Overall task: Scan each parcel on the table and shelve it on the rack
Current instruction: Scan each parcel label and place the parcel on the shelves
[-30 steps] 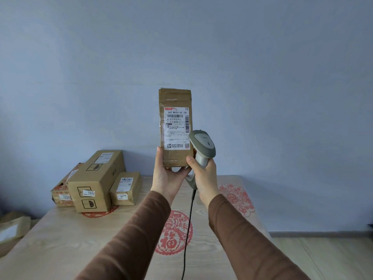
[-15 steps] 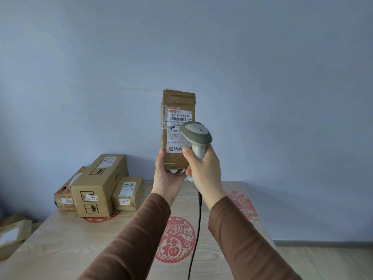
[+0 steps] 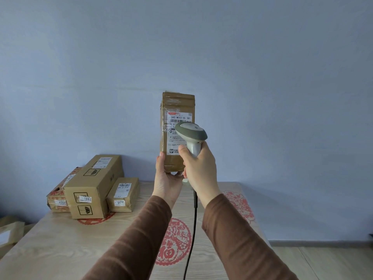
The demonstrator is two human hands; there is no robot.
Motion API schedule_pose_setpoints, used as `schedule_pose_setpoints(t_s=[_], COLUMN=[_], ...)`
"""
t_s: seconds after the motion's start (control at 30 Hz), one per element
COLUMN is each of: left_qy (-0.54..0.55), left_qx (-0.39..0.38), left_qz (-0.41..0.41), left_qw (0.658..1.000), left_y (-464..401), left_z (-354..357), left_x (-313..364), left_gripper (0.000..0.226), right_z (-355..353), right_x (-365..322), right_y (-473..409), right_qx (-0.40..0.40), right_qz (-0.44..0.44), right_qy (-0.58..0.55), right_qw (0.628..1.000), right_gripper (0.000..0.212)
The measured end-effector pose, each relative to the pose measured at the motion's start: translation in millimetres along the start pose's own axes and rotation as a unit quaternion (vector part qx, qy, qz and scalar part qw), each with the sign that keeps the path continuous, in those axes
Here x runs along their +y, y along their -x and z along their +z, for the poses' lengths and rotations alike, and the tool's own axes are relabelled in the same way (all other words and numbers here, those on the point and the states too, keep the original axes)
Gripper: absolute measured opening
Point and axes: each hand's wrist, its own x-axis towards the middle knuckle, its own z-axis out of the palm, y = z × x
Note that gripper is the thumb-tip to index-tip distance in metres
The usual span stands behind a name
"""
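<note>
My left hand [image 3: 166, 178] holds a tall brown taped parcel [image 3: 177, 106] upright by its bottom end, its white shipping label facing me. My right hand [image 3: 199, 168] grips the handle of a grey corded barcode scanner [image 3: 190, 133], whose head sits in front of the label's middle and covers part of it. Three more parcels lie at the table's far left: a long box marked 1042 [image 3: 94, 184], a small box [image 3: 123, 194] to its right, and a flatter one [image 3: 60, 190] behind on the left. The rack is out of view.
The light wooden table [image 3: 60, 249] carries red paper-cut decorations [image 3: 173, 241]. The scanner's black cable [image 3: 191, 235] hangs down across the table between my arms. A plain blue wall stands behind. Cardboard [image 3: 8, 231] sits off the table's left edge; wooden floor [image 3: 323, 261] lies on the right.
My right hand has raised the scanner from beside the parcel's lower end up in front of the label. The parcel has stayed upright in my left hand.
</note>
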Motion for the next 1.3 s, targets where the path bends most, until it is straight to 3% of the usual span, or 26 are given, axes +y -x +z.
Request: schedule_pose_setpoints(t_s=[0.1,0.3,0.43,0.53,0.67,0.83,0.97,1.13,1.23,1.3], left_qy=[-0.012,-0.017,-0.001,0.018,0.025,0.021,0.001,-0.131,-0.226,-0.297], left_qx=[0.011,0.017,0.015,0.017,0.025,0.044,0.081,0.159,0.202,0.237], left_qz=[-0.005,0.004,0.008,0.002,0.012,0.057,0.090,0.142,0.179,0.201], left_qw=[1.000,1.000,1.000,1.000,0.999,0.997,0.993,0.968,0.936,0.903], left_y=[2.9,2.9,9.2,17.2,27.5,57.6,83.8,124.8,154.7,178.4], left_z=[4.2,4.7,7.8,9.3,-2.2,-15.9,-38.5,-73.6,-96.4,-116.0], left_x=[-1.7,-5.2,-1.9,7.8,30.3,68.7,104.8,165.1,206.3,237.7], left_gripper=[0.068,0.076,0.069,0.061,0.065,0.057,0.061,0.051,0.045,0.055], right_z=[-1.8,-3.9,-7.1,-8.8,4.5,46.0,84.6,147.6,192.1,223.4], right_x=[2.4,5.2,7.7,11.7,23.6,28.4,19.3,5.9,-8.1,-21.7], right_y=[-1.5,-3.1,-2.5,0.5,4.9,21.0,43.6,78.9,106.3,128.1], right_qx=[-0.008,-0.007,-0.011,-0.010,-0.002,-0.110,-0.185,-0.237,-0.266,-0.299], right_qz=[0.005,0.003,-0.005,-0.001,0.028,0.110,0.128,0.163,0.186,0.191], right_qy=[-0.005,-0.008,-0.021,-0.063,-0.156,-0.273,-0.332,-0.357,-0.344,-0.336], right_qw=[1.000,1.000,1.000,0.998,0.987,0.949,0.916,0.889,0.881,0.873], right_gripper=[0.034,0.035,0.029,0.020,0.024,0.040,0.031,0.036,0.036,0.028])
